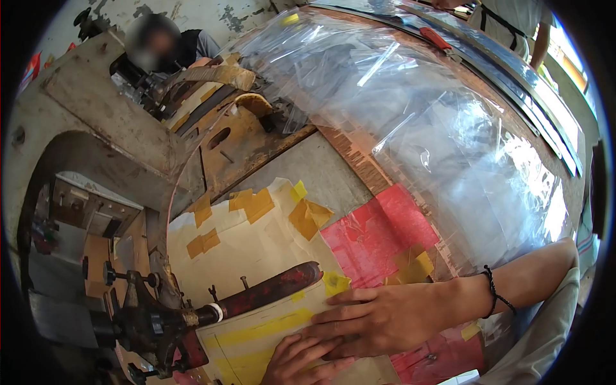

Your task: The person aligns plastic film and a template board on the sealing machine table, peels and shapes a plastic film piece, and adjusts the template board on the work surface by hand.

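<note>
My right hand (378, 317), with a black braided bracelet (491, 292) at the wrist, lies flat with its fingers stretched to the left over the taped paper surface (231, 256). Just below it, my left hand (305, 362) rests on the same surface, fingers spread, its tips beside the right hand's fingers. Under and around both hands are yellow stripes (263, 326) and red sheeting (385, 237). A dark red bar (276, 289) of the machine reaches over the paper, just up and left of my hands. Neither hand visibly grips anything.
The machine's large metal frame (96, 109) fills the left side. Clear plastic sheets (443, 154) cover the wooden table at the right. A red-handled tool (436, 38) lies near the far edge. One person (186, 51) is behind the machine, another (510, 25) at the upper right.
</note>
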`<act>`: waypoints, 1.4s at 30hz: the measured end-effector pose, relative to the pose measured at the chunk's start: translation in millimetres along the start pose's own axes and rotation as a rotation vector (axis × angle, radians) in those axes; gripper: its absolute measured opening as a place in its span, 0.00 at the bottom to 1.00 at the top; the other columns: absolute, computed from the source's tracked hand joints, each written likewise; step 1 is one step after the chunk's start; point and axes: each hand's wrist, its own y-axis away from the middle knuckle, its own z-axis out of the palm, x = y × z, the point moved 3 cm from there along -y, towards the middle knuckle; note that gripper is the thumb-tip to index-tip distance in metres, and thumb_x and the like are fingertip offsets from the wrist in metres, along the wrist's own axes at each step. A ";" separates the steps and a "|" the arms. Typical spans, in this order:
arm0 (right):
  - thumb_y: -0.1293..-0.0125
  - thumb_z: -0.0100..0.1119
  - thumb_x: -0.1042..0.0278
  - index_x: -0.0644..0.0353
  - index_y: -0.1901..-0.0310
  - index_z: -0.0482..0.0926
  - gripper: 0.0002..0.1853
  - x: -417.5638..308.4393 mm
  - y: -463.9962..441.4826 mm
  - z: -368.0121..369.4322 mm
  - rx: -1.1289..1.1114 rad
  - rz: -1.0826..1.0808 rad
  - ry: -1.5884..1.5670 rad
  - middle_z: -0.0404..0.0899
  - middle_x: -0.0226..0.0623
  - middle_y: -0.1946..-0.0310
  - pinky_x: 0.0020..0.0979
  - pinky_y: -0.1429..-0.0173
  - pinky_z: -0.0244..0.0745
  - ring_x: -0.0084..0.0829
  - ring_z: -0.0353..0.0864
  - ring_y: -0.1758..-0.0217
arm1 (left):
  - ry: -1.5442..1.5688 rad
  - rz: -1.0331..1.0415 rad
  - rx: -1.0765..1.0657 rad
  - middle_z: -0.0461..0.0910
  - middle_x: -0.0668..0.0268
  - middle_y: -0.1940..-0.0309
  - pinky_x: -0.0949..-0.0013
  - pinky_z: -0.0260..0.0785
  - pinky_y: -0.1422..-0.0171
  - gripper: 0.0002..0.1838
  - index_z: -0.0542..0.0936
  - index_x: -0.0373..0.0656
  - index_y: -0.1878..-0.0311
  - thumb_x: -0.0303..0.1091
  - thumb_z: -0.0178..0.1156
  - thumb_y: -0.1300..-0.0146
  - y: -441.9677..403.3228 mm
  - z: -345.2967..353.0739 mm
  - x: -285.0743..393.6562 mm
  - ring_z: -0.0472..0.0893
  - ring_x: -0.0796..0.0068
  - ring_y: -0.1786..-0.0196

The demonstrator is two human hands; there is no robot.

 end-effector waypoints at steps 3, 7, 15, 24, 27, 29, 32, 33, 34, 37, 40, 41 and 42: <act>0.31 0.51 0.62 0.59 0.43 0.81 0.19 -0.3 -1.0 -2.3 -0.042 0.003 -0.005 0.71 0.47 0.33 0.47 0.22 0.57 0.45 0.64 0.26 | -0.032 0.047 0.028 0.69 0.41 0.32 0.30 0.51 0.28 0.19 0.80 0.39 0.40 0.30 0.60 0.34 -3.4 -2.4 2.7 0.65 0.32 0.30; 0.32 0.51 0.63 0.60 0.43 0.80 0.20 -0.8 -1.6 -2.3 -0.056 0.007 -0.031 0.71 0.48 0.34 0.48 0.22 0.57 0.46 0.64 0.25 | 0.027 -0.023 -0.003 0.70 0.42 0.32 0.31 0.51 0.27 0.19 0.80 0.40 0.39 0.29 0.57 0.32 -8.6 -7.7 8.1 0.66 0.34 0.30; 0.32 0.50 0.62 0.60 0.44 0.81 0.19 2.1 0.3 1.2 -0.027 0.023 -0.059 0.71 0.51 0.34 0.48 0.21 0.56 0.47 0.63 0.25 | 0.113 -0.053 -0.021 0.70 0.42 0.32 0.33 0.52 0.27 0.17 0.80 0.42 0.39 0.30 0.53 0.27 -7.0 -11.6 2.0 0.68 0.36 0.31; 0.32 0.50 0.62 0.62 0.52 0.84 0.17 1.7 1.4 0.7 0.020 0.036 -0.071 0.69 0.55 0.32 0.46 0.19 0.54 0.49 0.62 0.24 | 0.190 -0.087 0.017 0.73 0.44 0.34 0.37 0.54 0.26 0.17 0.80 0.37 0.40 0.32 0.49 0.23 -23.6 -19.9 15.0 0.68 0.37 0.30; 0.32 0.50 0.62 0.62 0.53 0.84 0.17 2.3 1.3 1.1 0.015 0.026 -0.052 0.68 0.56 0.32 0.45 0.19 0.54 0.50 0.61 0.23 | 0.072 -0.089 0.076 0.78 0.51 0.39 0.42 0.60 0.28 0.16 0.83 0.44 0.43 0.38 0.57 0.28 -22.3 -16.4 13.9 0.74 0.45 0.33; 0.32 0.50 0.62 0.62 0.52 0.84 0.17 3.0 2.3 1.9 -0.006 0.023 -0.047 0.66 0.57 0.31 0.45 0.19 0.54 0.51 0.61 0.23 | -0.006 -0.092 0.118 0.81 0.56 0.42 0.46 0.63 0.29 0.15 0.84 0.49 0.44 0.42 0.62 0.30 -20.5 -13.6 12.8 0.77 0.50 0.36; 0.32 0.50 0.62 0.62 0.52 0.84 0.17 2.7 2.8 1.5 0.009 0.049 -0.089 0.65 0.60 0.30 0.45 0.19 0.55 0.52 0.60 0.22 | -0.048 -0.088 0.133 0.84 0.58 0.45 0.48 0.66 0.31 0.14 0.85 0.50 0.45 0.40 0.65 0.31 -21.0 -15.2 12.3 0.81 0.53 0.39; 0.32 0.50 0.62 0.61 0.52 0.84 0.17 2.5 2.7 1.3 0.004 0.052 -0.092 0.64 0.61 0.30 0.45 0.19 0.55 0.52 0.59 0.22 | -0.050 -0.087 0.131 0.84 0.57 0.46 0.49 0.67 0.32 0.13 0.84 0.49 0.45 0.38 0.64 0.31 -21.6 -17.0 12.8 0.81 0.53 0.39; 0.32 0.50 0.61 0.61 0.52 0.84 0.17 2.5 2.6 0.9 -0.002 0.055 -0.095 0.64 0.61 0.29 0.45 0.19 0.55 0.52 0.59 0.22 | -0.042 -0.089 0.123 0.84 0.57 0.45 0.48 0.67 0.31 0.13 0.84 0.49 0.45 0.37 0.64 0.31 -22.1 -18.4 13.2 0.81 0.53 0.39; 0.32 0.51 0.61 0.61 0.53 0.85 0.16 1.8 1.3 0.3 -0.018 0.057 -0.071 0.63 0.62 0.29 0.45 0.19 0.55 0.52 0.58 0.22 | -0.030 -0.090 0.108 0.83 0.57 0.44 0.48 0.66 0.31 0.13 0.84 0.49 0.45 0.35 0.63 0.30 -23.0 -20.3 14.6 0.80 0.52 0.38; 0.32 0.51 0.61 0.60 0.54 0.85 0.16 1.7 0.9 0.9 -0.018 0.057 -0.059 0.64 0.61 0.30 0.45 0.20 0.55 0.52 0.58 0.22 | -0.034 -0.093 0.105 0.83 0.56 0.44 0.47 0.66 0.31 0.13 0.83 0.49 0.44 0.35 0.62 0.29 -23.7 -20.2 16.3 0.80 0.51 0.38; 0.32 0.51 0.61 0.60 0.54 0.85 0.16 2.0 0.9 1.4 -0.016 0.055 -0.059 0.64 0.61 0.30 0.45 0.20 0.55 0.52 0.58 0.22 | -0.037 -0.096 0.100 0.83 0.56 0.43 0.47 0.66 0.31 0.13 0.83 0.49 0.44 0.35 0.61 0.29 -23.9 -20.6 16.9 0.80 0.51 0.38; 0.32 0.51 0.61 0.60 0.54 0.85 0.16 2.3 1.1 1.7 -0.018 0.055 -0.058 0.64 0.61 0.30 0.45 0.20 0.55 0.52 0.58 0.22 | -0.041 -0.099 0.095 0.83 0.55 0.43 0.46 0.66 0.31 0.13 0.83 0.49 0.43 0.35 0.61 0.29 -24.3 -20.9 17.0 0.80 0.50 0.38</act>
